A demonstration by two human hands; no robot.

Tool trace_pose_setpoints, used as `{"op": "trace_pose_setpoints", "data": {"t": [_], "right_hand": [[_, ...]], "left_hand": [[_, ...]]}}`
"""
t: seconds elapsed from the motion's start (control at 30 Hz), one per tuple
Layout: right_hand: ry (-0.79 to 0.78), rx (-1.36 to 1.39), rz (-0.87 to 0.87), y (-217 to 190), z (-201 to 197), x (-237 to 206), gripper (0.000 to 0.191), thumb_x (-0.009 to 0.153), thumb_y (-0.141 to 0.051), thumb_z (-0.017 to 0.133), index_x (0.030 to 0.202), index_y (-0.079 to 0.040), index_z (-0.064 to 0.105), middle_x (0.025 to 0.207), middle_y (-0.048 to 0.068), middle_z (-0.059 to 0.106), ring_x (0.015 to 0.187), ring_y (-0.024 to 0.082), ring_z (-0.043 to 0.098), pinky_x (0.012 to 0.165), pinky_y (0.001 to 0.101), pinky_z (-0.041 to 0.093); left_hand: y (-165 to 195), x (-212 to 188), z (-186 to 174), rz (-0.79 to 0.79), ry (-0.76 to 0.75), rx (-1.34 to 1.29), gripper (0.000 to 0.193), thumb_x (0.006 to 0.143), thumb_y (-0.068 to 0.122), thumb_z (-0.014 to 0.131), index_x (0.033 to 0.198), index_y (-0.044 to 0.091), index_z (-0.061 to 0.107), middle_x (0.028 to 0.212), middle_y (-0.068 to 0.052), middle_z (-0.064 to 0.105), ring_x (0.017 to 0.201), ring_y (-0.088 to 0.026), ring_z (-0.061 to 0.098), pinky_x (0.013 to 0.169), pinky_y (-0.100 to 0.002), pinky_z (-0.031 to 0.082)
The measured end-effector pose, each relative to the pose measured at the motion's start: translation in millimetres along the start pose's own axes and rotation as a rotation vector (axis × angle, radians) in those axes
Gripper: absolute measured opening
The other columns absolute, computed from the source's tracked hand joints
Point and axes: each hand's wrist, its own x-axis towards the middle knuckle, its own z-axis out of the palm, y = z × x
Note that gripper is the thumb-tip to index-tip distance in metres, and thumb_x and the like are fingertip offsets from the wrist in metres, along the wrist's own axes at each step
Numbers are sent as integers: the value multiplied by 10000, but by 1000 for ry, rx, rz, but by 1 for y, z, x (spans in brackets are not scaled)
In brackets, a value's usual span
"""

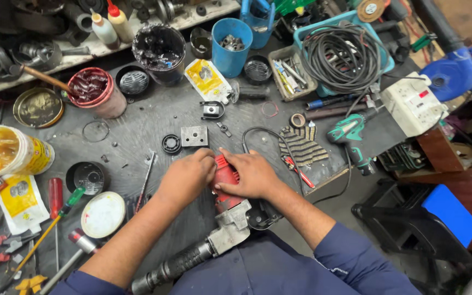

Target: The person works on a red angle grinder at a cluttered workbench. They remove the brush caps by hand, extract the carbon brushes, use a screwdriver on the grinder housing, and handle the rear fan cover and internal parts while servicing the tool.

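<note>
Left hand (188, 173) and right hand (251, 173) both wrapped around red rear housing of angle grinder (226, 203), bracing it at bench edge, 6 o'clock; grey gear head and black side handle point toward 7 o'clock. Black cord (279, 143) trails to 1 o'clock. Grey metal workbench (137, 131) cluttered: red grease tub (95, 92) 10 o'clock, blue cup (231, 46) 12 o'clock, green drill (350, 136) 3 o'clock. Cramped workshop.

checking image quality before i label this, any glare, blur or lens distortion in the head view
Head view: wide-angle bending curves the bench edges; even overhead light, soft shadows; glare on the red grease tub and white lid; both hands, left and right, and the red power tool are sharp; corners soften slightly.
</note>
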Motion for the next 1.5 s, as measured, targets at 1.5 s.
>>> {"op": "trace_pose_setpoints", "data": {"t": [1.5], "right_hand": [[-1,-41,22,0,5,5,979,795,-658,704,1496,-22,454,1273,180,688,1154,316,654,1040,511,406]], "left_hand": [[-2,-11,-11,270,-94,211,169,791,183,672,876,38,649,1048,-92,617,850,-248,701,594,-385,594]]}}
